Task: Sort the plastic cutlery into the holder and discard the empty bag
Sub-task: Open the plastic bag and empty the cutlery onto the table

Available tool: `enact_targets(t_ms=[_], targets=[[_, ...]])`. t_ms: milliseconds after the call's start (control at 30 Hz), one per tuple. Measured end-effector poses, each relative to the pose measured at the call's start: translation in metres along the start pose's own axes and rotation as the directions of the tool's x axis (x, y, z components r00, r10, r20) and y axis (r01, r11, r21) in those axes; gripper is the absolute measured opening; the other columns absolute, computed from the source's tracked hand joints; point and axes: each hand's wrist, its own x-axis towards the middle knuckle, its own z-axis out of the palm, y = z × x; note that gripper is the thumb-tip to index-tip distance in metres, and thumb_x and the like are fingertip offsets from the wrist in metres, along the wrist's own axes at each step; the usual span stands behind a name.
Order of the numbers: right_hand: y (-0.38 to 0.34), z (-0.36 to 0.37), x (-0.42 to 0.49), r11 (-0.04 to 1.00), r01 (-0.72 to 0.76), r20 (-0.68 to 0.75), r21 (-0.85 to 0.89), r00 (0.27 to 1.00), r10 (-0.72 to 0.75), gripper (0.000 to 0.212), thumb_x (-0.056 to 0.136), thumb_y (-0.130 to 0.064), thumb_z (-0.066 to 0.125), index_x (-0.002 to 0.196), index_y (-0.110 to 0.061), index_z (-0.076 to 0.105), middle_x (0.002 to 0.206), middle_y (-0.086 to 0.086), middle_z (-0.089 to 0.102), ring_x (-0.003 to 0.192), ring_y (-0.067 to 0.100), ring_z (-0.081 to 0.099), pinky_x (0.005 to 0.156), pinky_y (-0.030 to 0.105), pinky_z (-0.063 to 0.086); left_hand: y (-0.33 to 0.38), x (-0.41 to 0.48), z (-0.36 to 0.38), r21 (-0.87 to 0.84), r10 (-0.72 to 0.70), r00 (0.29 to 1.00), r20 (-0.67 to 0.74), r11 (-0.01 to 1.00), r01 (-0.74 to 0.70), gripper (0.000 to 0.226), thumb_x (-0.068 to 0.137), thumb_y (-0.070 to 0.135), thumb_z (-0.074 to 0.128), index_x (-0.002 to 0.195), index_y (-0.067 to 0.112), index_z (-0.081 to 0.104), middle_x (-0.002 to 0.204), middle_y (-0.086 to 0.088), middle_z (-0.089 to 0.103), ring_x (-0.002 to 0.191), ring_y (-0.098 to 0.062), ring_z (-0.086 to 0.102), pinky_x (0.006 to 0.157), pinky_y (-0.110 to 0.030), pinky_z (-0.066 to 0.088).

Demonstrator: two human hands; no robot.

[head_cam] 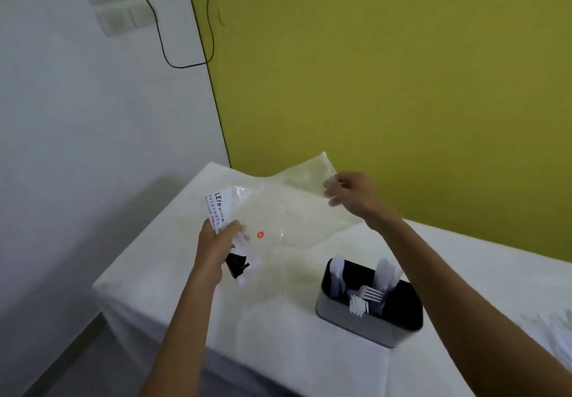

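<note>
- A yellow-green wall (387,71) is meeting a white wall (77,118) behind the table, and a black cable (161,34) is hanging in a loop down the white one.
- The table (278,350) under a white cloth is running along the green wall, its far left corner sitting in the angle of the two walls.
- We are holding the clear plastic bag (288,207) stretched out flat in the air over that far left corner, off the cloth.
- The holder (365,325), black inside and grey outside, is standing upright on the table, well in from its edges and below the bag's right half.
- Our left hand (216,241) is gripping the bag's printed end, fingers curled round the white label.
- Our right hand (353,193) is pinching the opposite end, up towards the back edge.
- White forks (368,296) are standing tines-up in the holder's middle part, with other white cutlery, too blurred for us to name, sticking up behind them.
</note>
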Motion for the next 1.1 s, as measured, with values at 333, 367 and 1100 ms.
enact_targets(t_ms=[333,367,1100], targets=[[0.046,0.131,0.051,0.783,-0.031,0.184,-0.622,0.965,0.185,0.029,0.087,-0.015,0.055,0.110,-0.027,0.066,0.125,-0.004,0.062,0.119,0.023,0.056,0.102,0.039,0.041,-0.109,-0.002,-0.001,0.856,0.350,0.930,0.111,0.443,-0.269,0.070,0.094,0.055,0.038,0.156,0.024,0.032,0.165,-0.018,0.018,0.152,-0.040,0.015,0.116,-0.062,0.016],[0.049,0.136,0.051,0.762,-0.036,0.176,-0.647,0.965,0.196,0.033,0.087,-0.015,0.055,0.117,-0.025,0.063,0.126,-0.004,0.061,0.121,0.023,0.054,0.100,0.039,0.037,-0.120,0.001,0.008,0.863,0.339,0.920,0.198,0.385,-0.328,0.062,0.094,0.055,0.036,0.150,0.027,0.045,0.162,-0.018,0.027,0.150,-0.041,0.023,0.115,-0.063,0.019],[0.114,-0.061,-0.010,0.879,-0.193,-0.169,-0.436,0.977,0.131,0.035,0.085,-0.019,0.069,0.119,-0.014,0.064,0.114,0.006,0.068,0.104,0.020,0.063,0.082,0.029,0.046,-0.002,-0.051,0.230,0.611,0.170,0.746,0.644,0.473,-0.635,0.045,0.098,0.034,0.051,0.141,0.022,0.048,0.156,-0.011,0.035,0.150,-0.026,0.020,0.119,-0.053,0.015]])
